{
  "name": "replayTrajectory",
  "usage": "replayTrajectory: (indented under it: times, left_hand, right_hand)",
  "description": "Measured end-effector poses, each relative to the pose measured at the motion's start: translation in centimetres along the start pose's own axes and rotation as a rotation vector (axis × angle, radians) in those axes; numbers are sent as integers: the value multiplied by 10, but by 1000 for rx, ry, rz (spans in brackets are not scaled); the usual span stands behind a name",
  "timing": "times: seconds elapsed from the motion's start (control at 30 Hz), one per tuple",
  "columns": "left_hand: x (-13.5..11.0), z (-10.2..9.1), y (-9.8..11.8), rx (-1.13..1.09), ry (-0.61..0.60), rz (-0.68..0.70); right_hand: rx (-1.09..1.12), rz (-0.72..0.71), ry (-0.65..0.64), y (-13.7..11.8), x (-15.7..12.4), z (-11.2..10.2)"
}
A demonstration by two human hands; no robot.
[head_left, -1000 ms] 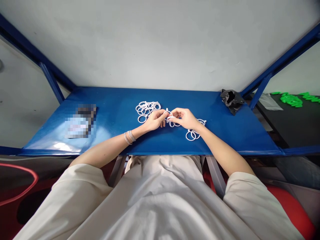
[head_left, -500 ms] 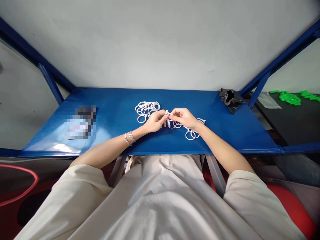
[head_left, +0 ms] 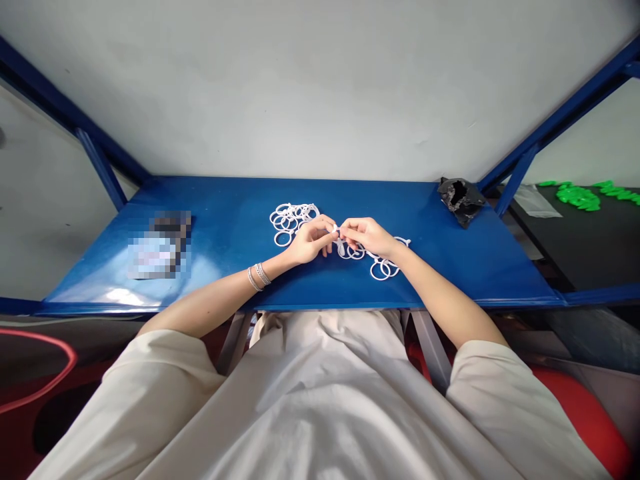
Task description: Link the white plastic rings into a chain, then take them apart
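On the blue table point(head_left: 225, 230) my left hand point(head_left: 311, 241) and my right hand point(head_left: 367, 236) meet at the middle, both pinched on one small white plastic ring point(head_left: 337, 231) held between their fingertips. A pile of several white rings point(head_left: 290, 217) lies just behind my left hand. More white rings point(head_left: 383, 269) lie under and beside my right wrist, some linked together. My left wrist wears silver bangles point(head_left: 257, 275).
A blurred-out flat object point(head_left: 157, 252) lies at the table's left. A crumpled black bag point(head_left: 459, 196) sits at the back right corner. Blue frame posts point(head_left: 103, 167) rise at both sides. Green parts point(head_left: 580, 197) lie on a dark table to the right.
Both hands have closed in a little tighter on the ring, fingertips now pressed together around it. The piles of rings have not moved.
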State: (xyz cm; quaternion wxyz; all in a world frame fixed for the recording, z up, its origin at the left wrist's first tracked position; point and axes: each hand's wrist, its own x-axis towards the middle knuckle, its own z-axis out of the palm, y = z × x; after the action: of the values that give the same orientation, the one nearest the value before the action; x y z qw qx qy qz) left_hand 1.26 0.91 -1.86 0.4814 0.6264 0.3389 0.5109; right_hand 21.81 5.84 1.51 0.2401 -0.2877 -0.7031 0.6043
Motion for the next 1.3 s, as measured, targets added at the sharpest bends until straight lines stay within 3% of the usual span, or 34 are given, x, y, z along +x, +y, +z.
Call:
replayTrajectory:
  times: [0.33, 0.5, 0.83, 1.3]
  left_hand:
    - [-2, 2, 13, -338, -165, -320]
    - [-1, 5, 22, -420, -215, -417]
    - [-2, 3, 12, -308, -258, -447]
    - [-5, 6, 15, -303, -312, -407]
  right_hand:
    - [-107, -73, -70, -7, -7, 5]
    - [-138, -65, -111, -4, -7, 9]
    - [-227, -118, -173, 3, -8, 10]
    - [-166, -132, -168, -2, -7, 16]
